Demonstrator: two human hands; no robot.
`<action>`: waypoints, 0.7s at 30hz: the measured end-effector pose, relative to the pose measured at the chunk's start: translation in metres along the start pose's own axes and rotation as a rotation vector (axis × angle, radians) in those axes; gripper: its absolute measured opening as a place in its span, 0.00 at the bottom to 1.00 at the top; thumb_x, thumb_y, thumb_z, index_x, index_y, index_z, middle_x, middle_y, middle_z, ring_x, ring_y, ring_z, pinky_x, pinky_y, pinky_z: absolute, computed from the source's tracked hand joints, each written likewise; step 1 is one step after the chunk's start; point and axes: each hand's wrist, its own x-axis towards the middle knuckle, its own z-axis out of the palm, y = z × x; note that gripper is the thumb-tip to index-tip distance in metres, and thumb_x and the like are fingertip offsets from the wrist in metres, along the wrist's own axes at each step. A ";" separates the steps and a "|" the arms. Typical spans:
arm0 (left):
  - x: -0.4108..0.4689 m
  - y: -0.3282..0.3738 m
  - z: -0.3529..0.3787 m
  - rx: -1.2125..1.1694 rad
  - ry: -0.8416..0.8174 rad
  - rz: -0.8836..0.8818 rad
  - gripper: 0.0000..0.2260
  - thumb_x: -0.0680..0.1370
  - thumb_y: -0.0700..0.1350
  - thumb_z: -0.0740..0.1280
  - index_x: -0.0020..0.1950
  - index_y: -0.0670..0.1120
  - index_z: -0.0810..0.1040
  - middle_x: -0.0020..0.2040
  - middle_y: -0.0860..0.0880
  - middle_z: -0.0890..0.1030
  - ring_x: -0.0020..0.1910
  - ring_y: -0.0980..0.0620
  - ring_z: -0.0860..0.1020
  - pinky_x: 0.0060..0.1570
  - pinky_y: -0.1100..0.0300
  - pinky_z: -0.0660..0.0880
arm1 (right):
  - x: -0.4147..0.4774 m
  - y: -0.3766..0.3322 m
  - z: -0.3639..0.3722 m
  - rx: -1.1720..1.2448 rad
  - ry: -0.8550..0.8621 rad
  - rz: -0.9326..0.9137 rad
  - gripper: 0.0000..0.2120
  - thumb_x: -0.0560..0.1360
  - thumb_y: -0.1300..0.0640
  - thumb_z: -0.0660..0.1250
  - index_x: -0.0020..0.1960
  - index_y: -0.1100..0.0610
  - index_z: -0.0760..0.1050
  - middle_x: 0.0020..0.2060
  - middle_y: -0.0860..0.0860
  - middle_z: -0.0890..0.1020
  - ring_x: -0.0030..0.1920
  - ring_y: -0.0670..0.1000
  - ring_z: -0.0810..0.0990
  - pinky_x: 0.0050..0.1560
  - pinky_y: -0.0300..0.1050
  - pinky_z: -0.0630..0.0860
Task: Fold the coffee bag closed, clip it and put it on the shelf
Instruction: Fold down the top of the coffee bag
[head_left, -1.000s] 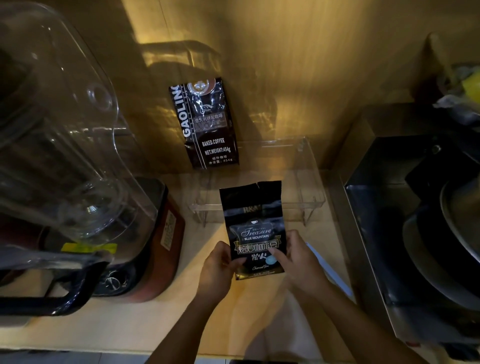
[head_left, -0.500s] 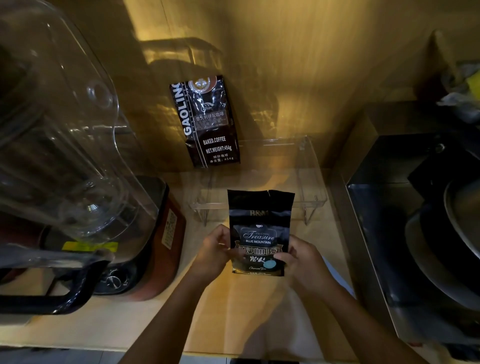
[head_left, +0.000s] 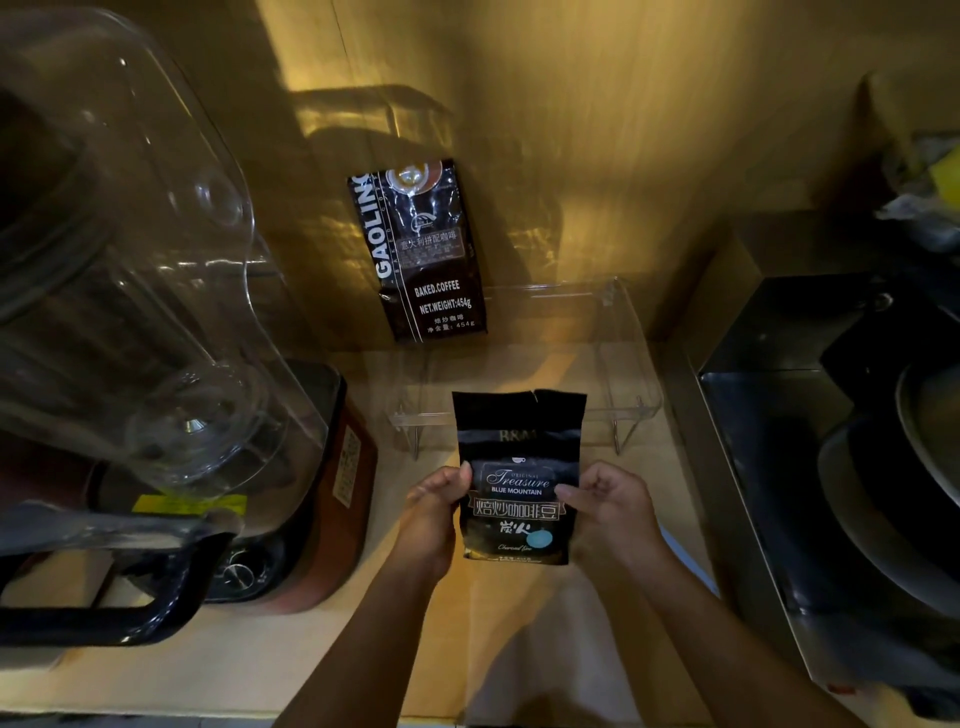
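Head view, glossy flat coffee bag, both hands' grip

Two coffee bags: a small bag near centre, and a larger bag at about twelve o'clock from it, upright against the wall. Two hands: a left hand at the small bag's nine o'clock edge and a right hand at its three o'clock edge. One clear shelf, one blender at nine o'clock, and one sink at three o'clock.
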 end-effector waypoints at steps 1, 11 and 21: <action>-0.002 0.002 0.002 -0.030 0.005 -0.015 0.09 0.74 0.40 0.62 0.39 0.35 0.75 0.36 0.43 0.78 0.39 0.48 0.74 0.43 0.54 0.69 | 0.000 -0.002 0.001 0.009 -0.010 0.005 0.16 0.69 0.75 0.64 0.28 0.60 0.65 0.17 0.45 0.75 0.20 0.37 0.71 0.21 0.28 0.68; -0.008 0.005 0.018 0.318 0.048 -0.026 0.18 0.66 0.43 0.75 0.52 0.44 0.75 0.48 0.45 0.83 0.46 0.48 0.81 0.46 0.52 0.80 | 0.004 -0.013 0.016 0.005 -0.028 0.074 0.09 0.66 0.66 0.72 0.42 0.62 0.73 0.36 0.54 0.81 0.31 0.44 0.81 0.28 0.35 0.76; 0.002 0.002 0.020 0.361 0.132 0.122 0.07 0.71 0.41 0.70 0.39 0.51 0.75 0.38 0.52 0.82 0.35 0.58 0.82 0.34 0.64 0.78 | 0.010 -0.001 0.013 -0.428 0.127 -0.099 0.14 0.70 0.60 0.68 0.30 0.50 0.67 0.27 0.47 0.76 0.28 0.41 0.75 0.27 0.35 0.69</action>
